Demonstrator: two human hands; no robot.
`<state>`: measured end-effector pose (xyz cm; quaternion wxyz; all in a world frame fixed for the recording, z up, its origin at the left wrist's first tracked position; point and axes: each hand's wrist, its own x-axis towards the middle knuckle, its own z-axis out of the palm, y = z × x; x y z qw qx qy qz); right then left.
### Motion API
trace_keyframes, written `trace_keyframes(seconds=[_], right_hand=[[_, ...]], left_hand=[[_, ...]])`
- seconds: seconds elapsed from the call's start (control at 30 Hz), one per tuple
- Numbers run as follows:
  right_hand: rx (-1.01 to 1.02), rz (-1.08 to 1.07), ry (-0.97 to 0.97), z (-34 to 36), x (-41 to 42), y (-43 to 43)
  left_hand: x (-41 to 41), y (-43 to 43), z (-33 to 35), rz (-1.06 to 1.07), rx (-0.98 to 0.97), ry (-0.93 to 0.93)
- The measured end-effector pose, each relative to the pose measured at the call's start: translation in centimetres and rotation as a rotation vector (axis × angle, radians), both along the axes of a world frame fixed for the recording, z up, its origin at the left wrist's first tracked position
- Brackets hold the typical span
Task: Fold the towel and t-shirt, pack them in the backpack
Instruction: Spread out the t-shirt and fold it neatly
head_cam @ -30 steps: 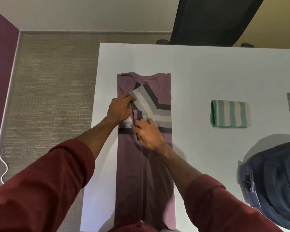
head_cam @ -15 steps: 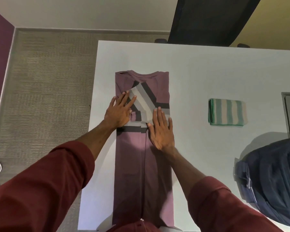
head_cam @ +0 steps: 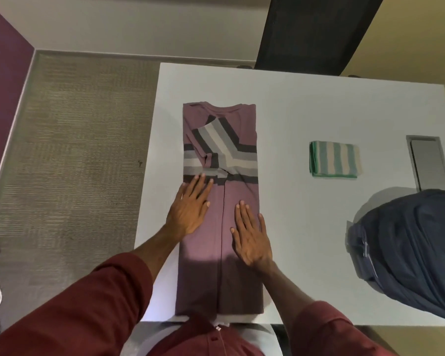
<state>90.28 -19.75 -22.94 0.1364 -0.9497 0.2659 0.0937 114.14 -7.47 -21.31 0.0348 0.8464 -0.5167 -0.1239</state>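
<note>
Mauve t-shirt [head_cam: 220,201] folded to a long narrow strip, flat on white table [head_cam: 306,98], collar at the far end. Left hand [head_cam: 190,209] and right hand [head_cam: 252,237] flat on the t-shirt's middle, either side of its centre seam, fingers straight, pressing, gripping nothing. Folded striped towel [head_cam: 335,159] well to the t-shirt's right, level with its striped chest; dark blue backpack [head_cam: 411,250] farther right, level with its lower half.

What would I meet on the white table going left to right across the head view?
t-shirt → towel → backpack
</note>
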Motion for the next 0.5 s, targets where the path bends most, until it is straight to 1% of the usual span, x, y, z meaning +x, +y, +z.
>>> trace_keyframes(seconds=[0.07,0.17,0.3,0.43,0.5], right_hand=[[0.016,0.024,0.0,0.2,-1.9,1.6],[0.036,0.062,0.013,0.5,-4.8,3.7],[0.042,0.103,0.025,0.6,-8.3,6.4],[0.052,0.112,0.02,0.7,-11.8,9.4],[0.061,0.12,0.046,0.5,-13.7,11.0]], left_hand=[[-2.8,2.3,-0.7,-0.023,0.026,0.042],[-7.1,5.8,-1.5,-0.002,0.052,0.105],[-12.2,9.5,-1.5,0.047,0.054,0.117],[-16.7,13.8,-1.4,0.048,0.07,0.134],[-18.8,15.7,-1.3,0.037,0.079,0.11]])
